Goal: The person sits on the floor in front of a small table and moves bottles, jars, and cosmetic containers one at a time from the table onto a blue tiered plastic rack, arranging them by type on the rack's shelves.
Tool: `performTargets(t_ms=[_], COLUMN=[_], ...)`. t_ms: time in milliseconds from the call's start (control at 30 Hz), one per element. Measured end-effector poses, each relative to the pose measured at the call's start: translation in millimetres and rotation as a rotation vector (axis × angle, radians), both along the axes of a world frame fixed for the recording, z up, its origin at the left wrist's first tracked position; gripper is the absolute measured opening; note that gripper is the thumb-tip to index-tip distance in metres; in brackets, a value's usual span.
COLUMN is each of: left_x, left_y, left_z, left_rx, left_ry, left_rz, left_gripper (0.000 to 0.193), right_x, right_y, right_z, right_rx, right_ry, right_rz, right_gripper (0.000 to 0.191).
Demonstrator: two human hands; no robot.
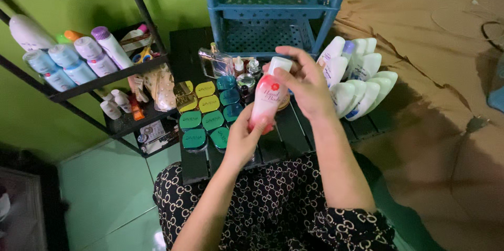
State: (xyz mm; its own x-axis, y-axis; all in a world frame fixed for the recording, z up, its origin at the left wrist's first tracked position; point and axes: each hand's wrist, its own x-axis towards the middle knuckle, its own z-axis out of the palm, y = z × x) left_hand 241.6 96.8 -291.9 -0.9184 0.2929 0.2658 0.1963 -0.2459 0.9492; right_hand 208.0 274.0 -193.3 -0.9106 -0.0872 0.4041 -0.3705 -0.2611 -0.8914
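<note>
A lap in black trousers with a pale linked pattern [273, 204] fills the foreground, where a seated person holds a pink-and-white bottle [266, 98] above a low dark slatted counter [294, 135]. The left hand [242, 138] has its grip clamped round the bottle's red lower end from below; the right hand [304, 83] has its grip curled over the upper part, fingertips at the white cap [280, 63]. The cap looks still seated on the bottle, so nothing appears opened or poured yet, though the fingers hide part of the join.

Just beneath the bottle, on the counter, square compacts [207, 114] lie in rows, yellow ones at the back, green and teal ones nearer the lap, all closed. Behind them stand a clear glass perfume bottle [215, 62] and a few small dropper vials [247, 67]. To the right of the hands a fan of white squeeze bottles [362, 80] lies packed side by side at the counter's edge.

Beyond the counter, a blue plastic rack [268, 9] with star-cut shelves shows nothing on the tiers in view. At the left, a black metal shelf [105, 80] against the green wall carries powder and lotion bottles with pale blue and purple caps on its upper tier, smaller tubes and packets below. The contents of the closed containers cannot be seen.
</note>
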Motion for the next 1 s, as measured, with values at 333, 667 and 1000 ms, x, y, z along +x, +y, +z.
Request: performTargets(t_ms=[333, 667, 1000], left_x=[11.7, -2.9, -63.2], left_y=[6.2, -1.4, -21.6], left_z=[1.8, 21.7, 161.1], left_rx=[0.002, -0.213, -1.045], left_ry=[0.046, 0.185, 0.830], left_rz=[0.185, 0.188, 0.634], left_gripper=[0.045, 0.074, 0.106], right_x=[9.0, 6.0, -61.8], right_y=[-12.2, -1.8, 43.5], right_z=[-13.5, -48.9, 111.3], right_rx=[0.037, 0.306, 0.596], right_ry=[0.051, -0.183, 0.369], right_rz=[0.023, 0.014, -0.509], right_gripper=[0.055, 0.043, 0.027])
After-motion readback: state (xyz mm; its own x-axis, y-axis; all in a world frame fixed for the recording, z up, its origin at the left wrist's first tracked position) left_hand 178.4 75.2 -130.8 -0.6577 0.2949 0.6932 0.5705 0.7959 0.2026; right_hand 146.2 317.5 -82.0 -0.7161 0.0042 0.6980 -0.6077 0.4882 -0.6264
